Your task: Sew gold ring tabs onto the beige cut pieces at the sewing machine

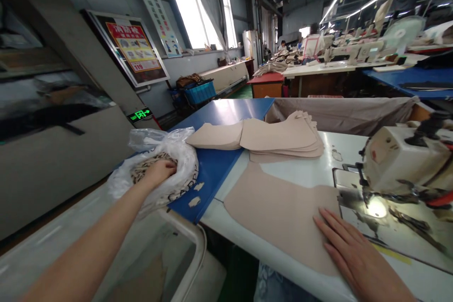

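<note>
Head view: my right hand (357,250) lies flat, fingers slightly parted, on the edge of a single beige panel (276,212) spread beside the sewing machine (399,155). My left hand (159,173) is in the plastic bag (186,158), at the patterned pieces (139,167); I can't tell whether its curled fingers pinch one. Seeing no stitching on this panel, I judge it barely begun; stacked panels (276,134) lie beyond.
</note>
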Tool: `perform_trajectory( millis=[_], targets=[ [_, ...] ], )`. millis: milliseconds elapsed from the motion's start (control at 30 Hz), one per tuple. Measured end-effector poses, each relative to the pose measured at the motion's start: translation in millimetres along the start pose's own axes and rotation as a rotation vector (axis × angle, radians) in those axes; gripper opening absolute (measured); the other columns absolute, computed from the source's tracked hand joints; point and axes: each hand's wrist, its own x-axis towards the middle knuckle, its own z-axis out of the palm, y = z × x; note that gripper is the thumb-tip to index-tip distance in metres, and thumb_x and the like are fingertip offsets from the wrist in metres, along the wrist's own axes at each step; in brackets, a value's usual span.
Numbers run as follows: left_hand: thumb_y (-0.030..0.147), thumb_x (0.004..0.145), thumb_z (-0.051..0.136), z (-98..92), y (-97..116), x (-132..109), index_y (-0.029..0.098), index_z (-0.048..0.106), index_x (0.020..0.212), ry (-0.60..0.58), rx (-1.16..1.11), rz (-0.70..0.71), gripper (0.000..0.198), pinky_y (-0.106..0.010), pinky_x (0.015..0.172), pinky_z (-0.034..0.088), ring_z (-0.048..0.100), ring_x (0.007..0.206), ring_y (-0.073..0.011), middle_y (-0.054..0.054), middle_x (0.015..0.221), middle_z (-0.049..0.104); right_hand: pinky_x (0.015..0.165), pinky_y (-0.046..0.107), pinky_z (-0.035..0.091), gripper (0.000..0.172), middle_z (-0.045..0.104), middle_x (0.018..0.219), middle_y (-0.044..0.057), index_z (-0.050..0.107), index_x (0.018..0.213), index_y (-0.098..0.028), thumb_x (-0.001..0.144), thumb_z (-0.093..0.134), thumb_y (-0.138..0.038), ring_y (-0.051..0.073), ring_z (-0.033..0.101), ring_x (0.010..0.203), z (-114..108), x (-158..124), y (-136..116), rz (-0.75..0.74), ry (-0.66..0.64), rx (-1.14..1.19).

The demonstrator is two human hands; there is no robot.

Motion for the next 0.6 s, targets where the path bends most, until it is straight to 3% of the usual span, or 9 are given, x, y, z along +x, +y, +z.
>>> perform_trajectory(
  millis=[100, 167, 267, 367, 500, 533, 600],
  targets=[
    [0.025, 0.069, 0.054, 2.1, -6, 11, 0.018, 0.063, 0.053, -0.167, -0.014, -0.175, 0.019, -0.022, 0.047, 0.048, 0.063, 0.053, -0.0189, -0.007, 0.063, 0.073, 0.087, 0.04, 0.053, 0.045, 0.048, 0.138, 0.011, 0.048, 0.135, -0.015, 0.094, 0.037, -0.032, 0.026, 0.054, 0.118, 0, -1, 2, -0.023, 0.0, -0.003],
    [0.025, 0.068, 0.055, -2.1, -7, 18, 0.018, 0.065, 0.056, -0.193, -0.019, -0.239, 0.017, -0.023, 0.05, 0.049, 0.063, 0.055, -0.019, -0.007, 0.068, 0.074, 0.087, 0.041, 0.052, 0.046, 0.047, 0.139, 0.011, 0.047, 0.136, -0.016, 0.094, 0.037, -0.033, 0.026, 0.054, 0.118, 1, -2, 3, -0.026, 0.001, 0.01],
    [0.029, 0.074, 0.052, -13.9, -4, 22, 0.016, 0.068, 0.068, -0.142, -0.009, -0.295, 0.021, -0.027, 0.055, 0.052, 0.064, 0.058, -0.0199, -0.008, 0.071, 0.074, 0.088, 0.042, 0.052, 0.047, 0.046, 0.14, 0.01, 0.045, 0.137, -0.017, 0.094, 0.036, -0.034, 0.027, 0.053, 0.119, 2, -3, 4, -0.026, -0.008, 0.035],
    [0.033, 0.083, 0.046, -27.0, 8, 20, 0.015, 0.069, 0.084, -0.012, 0.028, -0.304, 0.03, -0.035, 0.071, 0.055, 0.067, 0.078, -0.0247, -0.009, 0.08, 0.074, 0.089, 0.042, 0.052, 0.047, 0.046, 0.14, 0.009, 0.045, 0.137, -0.018, 0.094, 0.036, -0.035, 0.026, 0.053, 0.12, 2, -4, 4, -0.013, -0.017, 0.047],
    [0.031, 0.088, 0.042, -24.8, 43, 1, 0.02, 0.068, 0.1, 0.126, 0.047, -0.205, 0.03, -0.038, 0.095, 0.046, 0.062, 0.102, -0.0237, -0.004, 0.099, 0.073, 0.09, 0.043, 0.051, 0.045, 0.048, 0.138, 0.01, 0.048, 0.135, -0.018, 0.095, 0.036, -0.035, 0.026, 0.053, 0.12, 5, -3, 5, 0.017, -0.024, 0.076],
    [0.031, 0.088, 0.043, -17.4, 57, -9, 0.021, 0.067, 0.1, 0.128, 0.036, -0.13, 0.029, -0.037, 0.096, 0.046, 0.063, 0.102, -0.0224, -0.003, 0.101, 0.072, 0.091, 0.044, 0.051, 0.044, 0.049, 0.137, 0.011, 0.05, 0.133, -0.018, 0.094, 0.037, -0.034, 0.027, 0.053, 0.12, 5, -2, 4, 0.037, -0.03, 0.098],
    [0.03, 0.089, 0.042, 5.3, 90, -36, 0.022, 0.068, 0.1, 0.096, -0.019, 0.148, 0.029, -0.034, 0.093, 0.049, 0.066, 0.096, -0.0197, -0.002, 0.101, 0.072, 0.093, 0.045, 0.049, 0.041, 0.052, 0.134, 0.012, 0.055, 0.129, -0.018, 0.094, 0.039, -0.033, 0.027, 0.053, 0.119, 0, 0, -1, 0.119, -0.05, 0.182]
  ],
)
